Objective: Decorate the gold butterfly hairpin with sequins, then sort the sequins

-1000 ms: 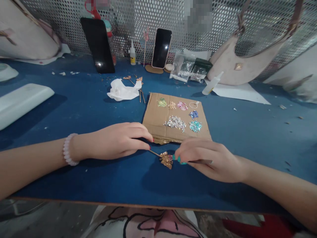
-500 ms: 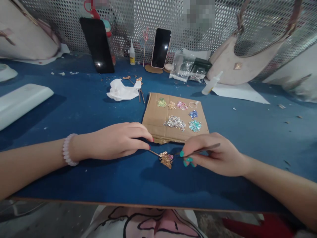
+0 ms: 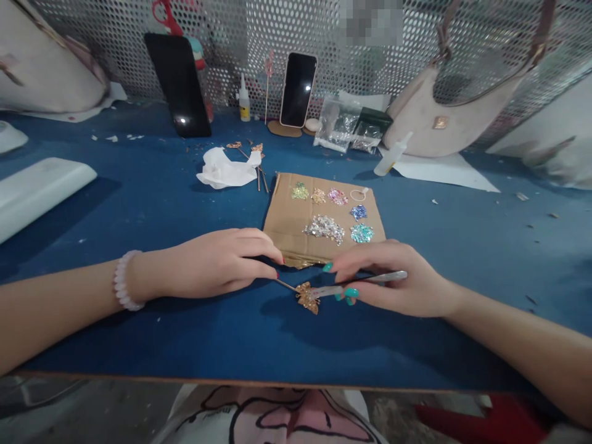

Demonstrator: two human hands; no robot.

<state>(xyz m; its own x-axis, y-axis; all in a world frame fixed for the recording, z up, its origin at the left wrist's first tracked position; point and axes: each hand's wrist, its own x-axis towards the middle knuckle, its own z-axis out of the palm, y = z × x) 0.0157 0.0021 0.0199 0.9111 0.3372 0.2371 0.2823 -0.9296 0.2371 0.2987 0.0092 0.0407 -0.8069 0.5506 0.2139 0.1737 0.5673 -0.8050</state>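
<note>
Nr 6 gem piles [image 3: 324, 229], 2 hands [image 3: 222, 264] [image 3: 407, 277] w/ 1 butterfly pin [image 3: 305, 300].

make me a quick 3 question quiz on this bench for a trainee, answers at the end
1. Which hand holds the slim tool?
2. True or false: the silver gem pile on the cardboard is larger than the dark blue one.
3. Where does the left hand touch the gold butterfly piece?
a) a wing
b) the stem
c) nowhere

Key: 1. The right hand. 2. True. 3. b.
</note>
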